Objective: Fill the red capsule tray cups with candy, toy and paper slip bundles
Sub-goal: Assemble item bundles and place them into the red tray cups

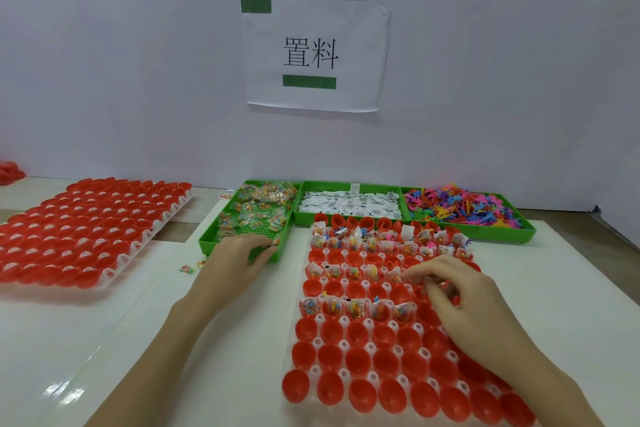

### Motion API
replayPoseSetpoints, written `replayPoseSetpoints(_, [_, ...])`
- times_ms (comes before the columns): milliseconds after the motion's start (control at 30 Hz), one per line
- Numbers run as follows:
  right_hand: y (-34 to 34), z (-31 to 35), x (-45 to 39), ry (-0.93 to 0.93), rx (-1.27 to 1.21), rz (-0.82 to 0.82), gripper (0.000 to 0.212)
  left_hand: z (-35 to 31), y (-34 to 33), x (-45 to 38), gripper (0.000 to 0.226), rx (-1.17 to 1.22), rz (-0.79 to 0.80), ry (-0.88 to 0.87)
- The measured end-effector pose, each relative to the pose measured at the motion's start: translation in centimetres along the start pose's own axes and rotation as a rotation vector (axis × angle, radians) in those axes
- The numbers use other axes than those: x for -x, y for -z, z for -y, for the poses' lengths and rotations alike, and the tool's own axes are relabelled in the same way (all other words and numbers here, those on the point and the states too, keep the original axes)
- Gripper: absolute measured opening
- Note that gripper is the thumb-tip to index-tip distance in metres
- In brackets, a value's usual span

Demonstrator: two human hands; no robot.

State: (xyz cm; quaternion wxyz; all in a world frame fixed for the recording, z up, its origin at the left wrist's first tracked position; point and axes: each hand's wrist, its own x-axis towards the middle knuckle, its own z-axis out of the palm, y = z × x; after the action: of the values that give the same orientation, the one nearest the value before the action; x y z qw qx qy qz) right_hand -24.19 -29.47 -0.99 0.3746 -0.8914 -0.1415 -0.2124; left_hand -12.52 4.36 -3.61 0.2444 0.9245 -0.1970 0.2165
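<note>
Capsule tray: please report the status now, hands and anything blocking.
Left hand reaching into candy bin, grip unclear. Right hand pinching a bundle over the capsule tray. Alternate rows filled, near rows empty. Nothing blocking.

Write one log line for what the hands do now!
left hand: in candy bin | right hand: over red capsule tray | tray: partly filled

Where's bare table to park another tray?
Bare white table lies between the spare cup tray and the working tray, under the left hand. Another strip runs right of the working tray. The green bins crowd the back edge.
</note>
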Motion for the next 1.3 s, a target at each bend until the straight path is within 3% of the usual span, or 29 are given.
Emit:
replayPoseSetpoints(267, [0.1, -0.1, 0.0, -0.004, 0.011, 0.006, 0.047, -1.6, 0.3, 0.0, 0.017, 0.028, -0.277, 0.031])
replayPoseSetpoints(400, [-0.2, -0.1, 0.0, -0.014, 0.009, 0.006, 0.047, -3.5, 0.8, 0.1, 0.010, 0.310, -0.383, 0.144])
replayPoseSetpoints(567, [-0.2, -0.2, 0.0, -0.034, 0.019, 0.021, 0.046, -7.1, -0.4, 0.3, 0.011, 0.578, -0.272, 0.149])
replayPoseSetpoints(833, [0.6, 0.7, -1.6, -0.085, 0.010, 0.008, 0.042, -10.4, -1.0, 1.4, 0.014, 0.422, -0.172, -0.125])
replayPoseSetpoints(900, [0.8, 1.2, -3.3, -0.091, 0.057, 0.055, 0.038, -10.3, -1.1, 1.4, 0.005, 0.463, -0.183, -0.124])
replayPoseSetpoints(1067, [0.2, 0.3, -10.6, -0.106, 0.264, 0.158, 0.021, -9.6, -1.5, 1.2, 0.013, 0.490, -0.201, -0.060])
replayPoseSetpoints(1300, [-3.8, -5.1, -19.7, -0.154, 0.439, 0.290, 0.019, -8.7, -2.0, 1.2, 0.014, 0.513, -0.215, -0.006])
